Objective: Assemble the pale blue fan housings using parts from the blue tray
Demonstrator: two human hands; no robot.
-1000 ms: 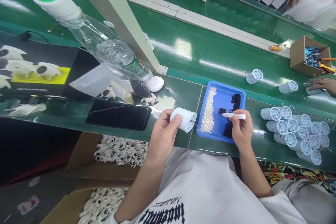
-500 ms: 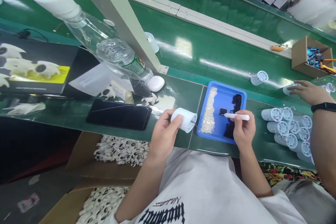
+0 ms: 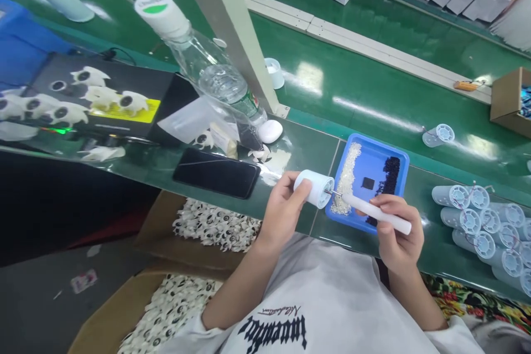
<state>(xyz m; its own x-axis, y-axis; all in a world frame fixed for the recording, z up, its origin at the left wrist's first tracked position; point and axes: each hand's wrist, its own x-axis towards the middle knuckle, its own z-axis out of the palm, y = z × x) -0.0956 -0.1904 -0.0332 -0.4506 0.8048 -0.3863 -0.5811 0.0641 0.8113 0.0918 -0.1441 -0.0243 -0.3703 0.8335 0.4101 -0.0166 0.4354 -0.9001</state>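
Since the earlier frame, a white-handled tool [image 3: 379, 214] is moved from above the dark square [image 3: 368, 183] to the wired end of a pale blue cylinder [image 3: 313, 188]. That cylinder is held on its side above the near edge of the green bench [image 3: 298, 134], end face turned to three o'clock. It is clamped between the thumb and fingers of the left hand [image 3: 283, 211], while the tool's handle is pinched by the right hand [image 3: 400, 232] between three and four o'clock. Whether the metal tip is inserted or merely rested against the face cannot be told. For good control, the cylinder is best kept still by the left hand, the tip guided squarely with light pressure, and the thin wires kept from being snagged. At three o'clock, just beyond the tip, white pieces [image 3: 347, 177], the dark square and black pieces [image 3: 390, 172] are contained in a blue tray [image 3: 375, 157]; farther that way, more cylinders [image 3: 468, 221] are stacked. A phone [image 3: 215, 173] is laid at nine o'clock, and a clear bottle [image 3: 224, 86] is seen between ten and eleven.
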